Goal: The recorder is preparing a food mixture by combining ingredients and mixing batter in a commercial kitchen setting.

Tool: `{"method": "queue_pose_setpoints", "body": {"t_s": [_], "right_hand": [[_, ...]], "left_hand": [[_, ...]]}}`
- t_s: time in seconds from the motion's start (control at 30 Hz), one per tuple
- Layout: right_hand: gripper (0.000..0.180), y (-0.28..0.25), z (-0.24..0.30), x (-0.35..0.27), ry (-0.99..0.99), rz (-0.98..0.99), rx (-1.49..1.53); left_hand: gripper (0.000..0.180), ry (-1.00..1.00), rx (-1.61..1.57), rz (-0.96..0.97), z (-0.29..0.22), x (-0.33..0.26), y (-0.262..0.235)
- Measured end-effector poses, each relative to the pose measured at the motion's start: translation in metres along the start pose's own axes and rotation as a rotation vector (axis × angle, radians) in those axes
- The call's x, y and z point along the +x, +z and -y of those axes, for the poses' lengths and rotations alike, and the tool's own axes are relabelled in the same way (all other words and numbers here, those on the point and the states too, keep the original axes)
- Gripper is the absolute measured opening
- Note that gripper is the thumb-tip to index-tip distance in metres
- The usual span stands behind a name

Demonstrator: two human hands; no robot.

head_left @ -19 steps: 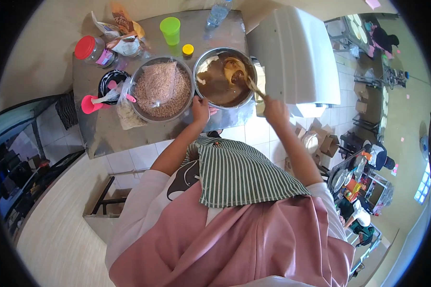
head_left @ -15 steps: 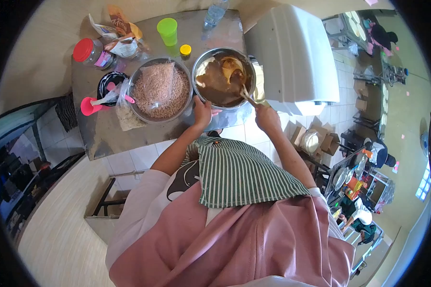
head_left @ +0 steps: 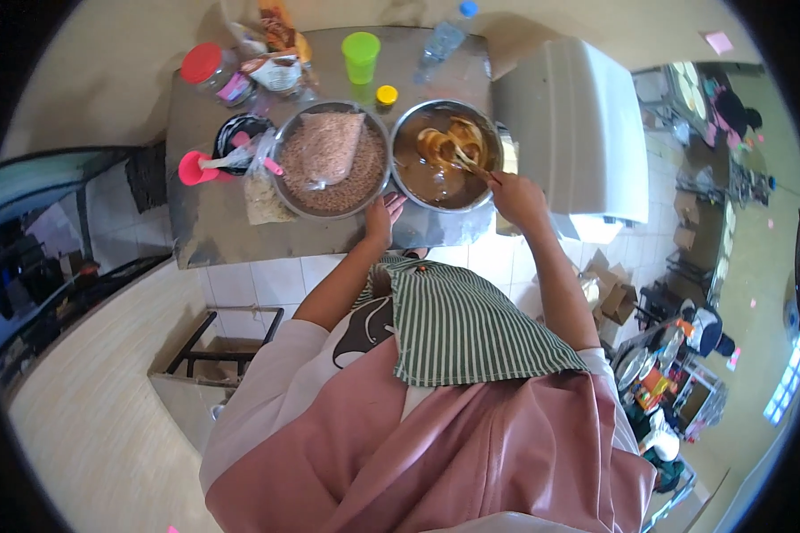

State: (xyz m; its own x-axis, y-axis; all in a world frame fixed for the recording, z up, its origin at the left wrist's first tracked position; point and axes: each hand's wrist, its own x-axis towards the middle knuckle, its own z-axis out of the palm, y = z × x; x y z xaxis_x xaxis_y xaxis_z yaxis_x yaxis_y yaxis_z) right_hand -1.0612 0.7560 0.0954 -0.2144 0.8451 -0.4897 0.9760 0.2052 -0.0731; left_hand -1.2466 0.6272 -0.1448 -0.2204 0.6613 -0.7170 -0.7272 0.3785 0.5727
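My right hand (head_left: pixel 517 201) is closed round a stirring utensil (head_left: pixel 476 169) with a brown handle. Its pale end dips into glossy brown mixture with thick caramel-coloured swirls, inside a steel mixing bowl (head_left: pixel 443 210). Low on the left side of that bowl rests my left hand (head_left: pixel 383 219), fingers stretched out toward the rim and holding nothing. Just left of it stands a second metal bowl (head_left: pixel 284 197), full of small pinkish-brown pieces. A clear plastic bag (head_left: pixel 333 147) of similar pieces lies on top of them.
Behind the bowls stand a green cup (head_left: pixel 361 59), a yellow-capped small jar (head_left: pixel 386 96) and a water bottle (head_left: pixel 447 34). A red-lidded jar (head_left: pixel 209 67), a pink scoop (head_left: pixel 196 169) and a black bowl (head_left: pixel 227 133) are at left. A large white appliance (head_left: pixel 578 133) borders the right side.
My right hand has pushed the utensil's end farther into the bowl, and the caramel-coloured swirls have changed shape. My left fingers lie flatter by the rim. The whole view has shifted.
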Motion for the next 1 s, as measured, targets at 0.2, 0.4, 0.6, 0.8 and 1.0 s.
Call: {"method": "queue_pose_setpoints", "body": {"t_s": [0.2, 0.4, 0.6, 0.8, 1.0], "right_hand": [[0.032, 0.028, -0.010, 0.000, -0.007, 0.025, 0.051], [0.033, 0.037, -0.007, 0.001, 0.005, 0.003, 0.082], [0.031, 0.032, -0.008, -0.004, 0.027, -0.011, 0.042], [0.023, 0.000, 0.008, -0.016, -0.139, -0.047, -0.189], [0.025, -0.025, 0.028, 0.009, -0.383, -0.263, -0.429]], "left_hand": [[0.058, 0.231, -0.349, -0.119, -0.041, -0.022, 0.000], [0.065, 0.281, -0.303, 0.032, -0.089, 0.009, -0.015], [0.043, 0.076, 0.282, 0.042, -0.057, -0.005, 0.029], [0.018, 0.480, 0.790, 0.067, -0.029, 0.027, 0.016], [0.017, 0.121, 0.383, 0.170, -0.076, -0.018, -0.014]]}}
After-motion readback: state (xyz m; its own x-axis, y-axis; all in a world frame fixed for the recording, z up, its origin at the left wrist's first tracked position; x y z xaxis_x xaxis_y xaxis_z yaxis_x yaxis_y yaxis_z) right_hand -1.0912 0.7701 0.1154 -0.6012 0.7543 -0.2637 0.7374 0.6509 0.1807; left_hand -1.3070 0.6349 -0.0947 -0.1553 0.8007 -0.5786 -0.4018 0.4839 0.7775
